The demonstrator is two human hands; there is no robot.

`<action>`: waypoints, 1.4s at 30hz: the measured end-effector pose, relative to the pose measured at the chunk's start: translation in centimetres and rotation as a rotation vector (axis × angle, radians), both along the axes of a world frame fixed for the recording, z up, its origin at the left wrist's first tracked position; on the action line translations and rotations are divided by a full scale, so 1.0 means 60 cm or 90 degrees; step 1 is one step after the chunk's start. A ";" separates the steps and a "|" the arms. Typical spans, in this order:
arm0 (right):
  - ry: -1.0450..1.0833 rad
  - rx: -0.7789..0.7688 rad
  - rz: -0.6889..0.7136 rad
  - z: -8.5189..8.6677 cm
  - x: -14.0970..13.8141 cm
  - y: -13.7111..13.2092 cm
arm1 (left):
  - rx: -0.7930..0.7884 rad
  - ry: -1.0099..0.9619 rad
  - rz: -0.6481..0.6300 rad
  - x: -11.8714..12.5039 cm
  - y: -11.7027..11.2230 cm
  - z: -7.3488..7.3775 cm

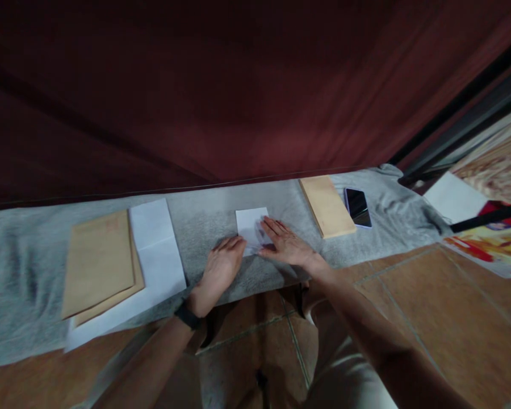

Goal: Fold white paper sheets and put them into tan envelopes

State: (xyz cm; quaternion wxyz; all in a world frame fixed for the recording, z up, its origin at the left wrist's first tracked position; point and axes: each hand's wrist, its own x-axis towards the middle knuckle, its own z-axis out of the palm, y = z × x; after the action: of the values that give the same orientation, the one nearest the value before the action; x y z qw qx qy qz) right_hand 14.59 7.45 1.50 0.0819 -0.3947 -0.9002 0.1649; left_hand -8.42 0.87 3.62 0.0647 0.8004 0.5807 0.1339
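A small folded white paper point(250, 222) lies on a grey cloth point(204, 221) spread over the floor. My left hand point(221, 267) rests flat at the paper's lower left corner, fingers stretched out, with a dark band on the wrist. My right hand point(286, 243) lies flat on the paper's right side, fingers spread and pressing it down. Neither hand grips anything.
Brown envelopes point(97, 262) lie on white sheets point(155, 244) at the left. To the right are another brown envelope stack point(327, 205) and a dark phone point(357, 207). A dark red curtain point(238, 85) hangs behind. Tiled floor point(430, 307) and a colourful printed sheet point(494, 244) lie at right.
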 end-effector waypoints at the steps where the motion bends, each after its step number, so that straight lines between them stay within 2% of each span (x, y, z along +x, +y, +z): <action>1: 0.017 -0.002 -0.017 0.000 -0.002 0.001 | 0.015 -0.026 0.018 0.001 0.002 0.000; 7: 0.180 -0.050 -0.222 -0.013 -0.015 0.030 | 0.115 -0.247 0.111 0.006 0.016 0.003; 10: 0.224 -0.037 -0.244 0.003 -0.010 0.044 | 0.164 -0.317 0.116 0.006 0.018 0.019; 14: 0.208 0.132 -0.188 0.045 0.013 0.048 | 0.204 -0.326 0.080 -0.015 0.020 0.030; 17: 0.123 0.179 -0.086 0.055 0.026 0.042 | 0.163 -0.293 0.036 -0.048 0.024 0.019; 21: 0.025 0.104 0.058 0.032 0.027 0.027 | 0.067 -0.230 -0.021 -0.088 0.017 -0.007; 24: 0.002 0.039 0.100 0.017 0.031 0.012 | 0.015 -0.177 -0.046 -0.100 0.001 -0.016; 27: 0.010 -0.022 0.093 0.018 0.042 0.001 | -0.036 -0.133 -0.065 -0.102 -0.015 -0.012; 31: 0.044 -0.091 0.078 0.023 0.047 0.001 | -0.053 -0.090 -0.072 -0.103 -0.017 0.010; 34: 0.096 -0.070 0.010 0.014 0.029 0.009 | -0.010 -0.057 -0.030 -0.083 -0.004 0.023; 36: 0.111 -0.039 -0.031 0.004 0.009 0.015 | 0.028 -0.060 0.023 -0.051 0.009 0.021; 38: 0.104 -0.011 -0.044 -0.004 -0.011 0.019 | 0.037 -0.060 0.036 -0.008 0.020 0.006; 42: 0.052 0.034 -0.050 -0.013 -0.035 0.020 | 0.019 0.016 0.005 0.068 0.038 -0.042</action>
State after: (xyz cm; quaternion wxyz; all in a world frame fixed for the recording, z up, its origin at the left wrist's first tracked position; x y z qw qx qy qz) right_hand 12.50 8.68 0.72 0.1353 -0.4205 -0.8840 0.1532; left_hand -4.35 3.15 1.09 0.0447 0.8006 0.5826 0.1325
